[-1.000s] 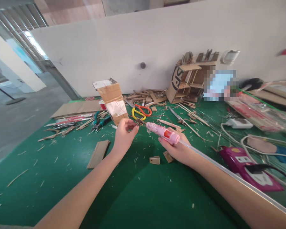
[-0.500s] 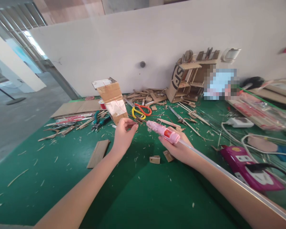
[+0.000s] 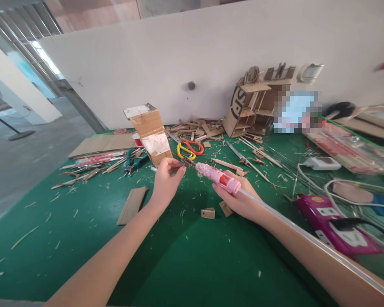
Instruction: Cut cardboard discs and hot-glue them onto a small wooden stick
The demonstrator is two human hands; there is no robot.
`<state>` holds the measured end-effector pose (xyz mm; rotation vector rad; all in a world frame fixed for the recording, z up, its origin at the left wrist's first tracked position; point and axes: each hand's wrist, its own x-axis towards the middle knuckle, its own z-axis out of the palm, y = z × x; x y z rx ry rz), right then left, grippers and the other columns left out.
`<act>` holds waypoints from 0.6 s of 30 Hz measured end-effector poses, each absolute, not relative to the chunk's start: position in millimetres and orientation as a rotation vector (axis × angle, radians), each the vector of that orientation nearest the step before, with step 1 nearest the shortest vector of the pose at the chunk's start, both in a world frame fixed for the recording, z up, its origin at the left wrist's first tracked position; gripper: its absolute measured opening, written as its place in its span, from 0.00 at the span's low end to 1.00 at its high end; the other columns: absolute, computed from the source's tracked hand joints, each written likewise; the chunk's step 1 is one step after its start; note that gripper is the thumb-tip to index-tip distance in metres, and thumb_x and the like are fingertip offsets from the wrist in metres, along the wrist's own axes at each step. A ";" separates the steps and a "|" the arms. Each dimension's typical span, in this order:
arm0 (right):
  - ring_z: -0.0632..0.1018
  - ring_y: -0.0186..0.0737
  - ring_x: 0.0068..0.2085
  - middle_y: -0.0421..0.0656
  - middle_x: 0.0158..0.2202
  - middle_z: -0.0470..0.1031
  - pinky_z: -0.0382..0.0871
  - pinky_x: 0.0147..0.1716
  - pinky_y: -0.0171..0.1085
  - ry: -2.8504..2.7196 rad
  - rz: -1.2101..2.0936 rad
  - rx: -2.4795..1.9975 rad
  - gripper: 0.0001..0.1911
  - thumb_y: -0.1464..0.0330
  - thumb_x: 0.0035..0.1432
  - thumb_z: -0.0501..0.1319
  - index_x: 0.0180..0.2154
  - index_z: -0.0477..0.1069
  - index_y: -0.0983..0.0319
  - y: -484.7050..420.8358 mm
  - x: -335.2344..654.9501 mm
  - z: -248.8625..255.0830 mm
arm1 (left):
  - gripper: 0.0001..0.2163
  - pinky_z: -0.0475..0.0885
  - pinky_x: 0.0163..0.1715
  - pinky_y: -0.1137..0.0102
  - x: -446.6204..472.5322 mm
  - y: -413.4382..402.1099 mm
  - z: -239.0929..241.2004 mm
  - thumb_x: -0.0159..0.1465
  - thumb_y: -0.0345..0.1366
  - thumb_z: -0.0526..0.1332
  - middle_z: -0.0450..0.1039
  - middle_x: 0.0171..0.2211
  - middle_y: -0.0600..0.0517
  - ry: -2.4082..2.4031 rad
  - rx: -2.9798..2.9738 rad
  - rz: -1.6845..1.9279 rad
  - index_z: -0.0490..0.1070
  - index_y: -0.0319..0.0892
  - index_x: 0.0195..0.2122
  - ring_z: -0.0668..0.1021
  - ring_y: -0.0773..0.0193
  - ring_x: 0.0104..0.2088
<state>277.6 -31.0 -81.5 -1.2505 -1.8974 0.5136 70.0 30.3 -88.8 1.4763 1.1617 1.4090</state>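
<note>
Pink plastic glue gun (image 3: 216, 177), its handle hidden by the right hand (image 3: 235, 194) wrapped around it; a clear rod (image 3: 294, 227) runs from its rear, cut off at the frame's edge. The left hand (image 3: 169, 179) pinches a dark piece (image 3: 188, 160) just beside the gun's front end, too small to make out. Beyond, creased cardboard (image 3: 150, 123) tilts upright, its foot partly hidden, near loop-handled scissors (image 3: 202, 149) on the smooth green counter (image 3: 192, 264).

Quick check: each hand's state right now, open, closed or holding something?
Left hand: closed in a pinch, apparently on a small dark brown piece, too small to identify.
Right hand: closed around a pink plastic glue gun.
</note>
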 end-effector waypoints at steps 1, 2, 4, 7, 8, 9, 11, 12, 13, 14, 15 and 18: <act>0.70 0.33 0.24 0.37 0.25 0.68 0.62 0.24 0.33 -1.899 0.511 -1.250 0.08 0.63 0.59 0.56 0.30 0.64 0.60 -30.8 277.8 -81.9 | 0.11 0.68 0.26 0.73 70.1 30.0 -88.3 0.54 0.36 0.65 0.72 0.31 0.51 1.166 1.476 1.414 0.64 0.41 0.34 0.74 0.67 0.29; 0.70 0.33 0.25 0.38 0.25 0.68 0.62 0.24 0.33 -1.902 0.510 -1.250 0.08 0.63 0.59 0.56 0.31 0.64 0.60 -30.4 278.1 -82.4 | 0.10 0.68 0.26 0.73 70.2 29.7 -87.8 0.54 0.35 0.65 0.72 0.31 0.51 1.170 1.477 1.418 0.64 0.41 0.34 0.74 0.67 0.29; 0.71 0.34 0.26 0.38 0.26 0.69 0.63 0.25 0.33 -1.900 0.507 -1.251 0.07 0.63 0.59 0.56 0.32 0.64 0.60 -29.3 278.7 -83.6 | 0.10 0.67 0.26 0.73 70.4 29.2 -86.8 0.54 0.35 0.64 0.72 0.30 0.52 1.170 1.479 1.418 0.64 0.41 0.33 0.73 0.68 0.28; 0.71 0.34 0.26 0.38 0.27 0.70 0.63 0.25 0.33 -1.901 0.515 -1.254 0.07 0.63 0.59 0.56 0.32 0.65 0.60 -28.1 279.5 -84.4 | 0.10 0.67 0.26 0.73 70.5 28.5 -86.0 0.55 0.35 0.64 0.72 0.30 0.52 1.164 1.482 1.415 0.64 0.41 0.33 0.73 0.69 0.27; 0.71 0.34 0.26 0.38 0.26 0.70 0.63 0.25 0.33 -1.902 0.517 -1.255 0.07 0.63 0.59 0.56 0.32 0.65 0.60 -27.9 279.8 -84.4 | 0.10 0.67 0.26 0.73 70.6 28.4 -85.9 0.55 0.35 0.64 0.72 0.30 0.52 1.164 1.483 1.415 0.64 0.41 0.33 0.73 0.69 0.27; 0.71 0.34 0.25 0.38 0.26 0.70 0.63 0.24 0.33 -1.903 0.515 -1.254 0.07 0.63 0.59 0.56 0.32 0.65 0.60 -27.9 280.0 -84.2 | 0.10 0.67 0.26 0.73 70.6 28.3 -85.8 0.55 0.35 0.64 0.72 0.30 0.52 1.167 1.483 1.415 0.64 0.41 0.33 0.73 0.69 0.27; 0.70 0.34 0.25 0.38 0.25 0.69 0.63 0.24 0.33 -1.900 0.506 -1.254 0.08 0.63 0.59 0.56 0.32 0.64 0.60 -28.1 280.3 -83.7 | 0.09 0.67 0.26 0.73 70.8 28.0 -85.6 0.55 0.36 0.64 0.72 0.30 0.52 1.171 1.484 1.404 0.65 0.41 0.33 0.73 0.68 0.27; 0.70 0.34 0.25 0.38 0.25 0.69 0.62 0.24 0.33 -1.900 0.499 -1.256 0.08 0.63 0.59 0.56 0.31 0.64 0.60 -28.3 280.5 -83.5 | 0.09 0.67 0.26 0.73 70.9 27.8 -85.5 0.55 0.35 0.64 0.72 0.30 0.52 1.169 1.487 1.396 0.65 0.41 0.33 0.74 0.68 0.27; 0.70 0.34 0.25 0.38 0.26 0.69 0.62 0.24 0.33 -1.902 0.492 -1.260 0.08 0.62 0.59 0.56 0.31 0.64 0.60 -28.5 280.7 -83.3 | 0.09 0.67 0.26 0.73 71.1 27.7 -85.5 0.55 0.35 0.64 0.72 0.30 0.52 1.162 1.492 1.389 0.65 0.40 0.33 0.74 0.67 0.28; 0.70 0.34 0.25 0.38 0.26 0.69 0.63 0.24 0.33 -1.902 0.483 -1.266 0.08 0.62 0.59 0.56 0.31 0.64 0.60 -28.6 280.9 -83.2 | 0.09 0.67 0.27 0.74 71.2 27.6 -85.5 0.54 0.35 0.64 0.72 0.30 0.52 1.153 1.498 1.383 0.65 0.40 0.33 0.74 0.67 0.29; 0.71 0.34 0.26 0.39 0.27 0.70 0.63 0.24 0.33 -1.903 0.476 -1.275 0.08 0.62 0.59 0.56 0.32 0.65 0.60 -28.7 281.1 -83.2 | 0.09 0.67 0.27 0.74 71.3 27.7 -85.5 0.54 0.35 0.65 0.72 0.30 0.52 1.144 1.502 1.381 0.65 0.40 0.32 0.74 0.67 0.30; 0.72 0.35 0.27 0.39 0.28 0.71 0.63 0.25 0.33 -1.907 0.477 -1.294 0.08 0.61 0.59 0.56 0.34 0.66 0.60 -28.8 281.7 -83.5 | 0.09 0.67 0.28 0.73 71.4 27.9 -85.5 0.54 0.34 0.65 0.72 0.31 0.51 1.129 1.505 1.387 0.65 0.40 0.33 0.75 0.66 0.31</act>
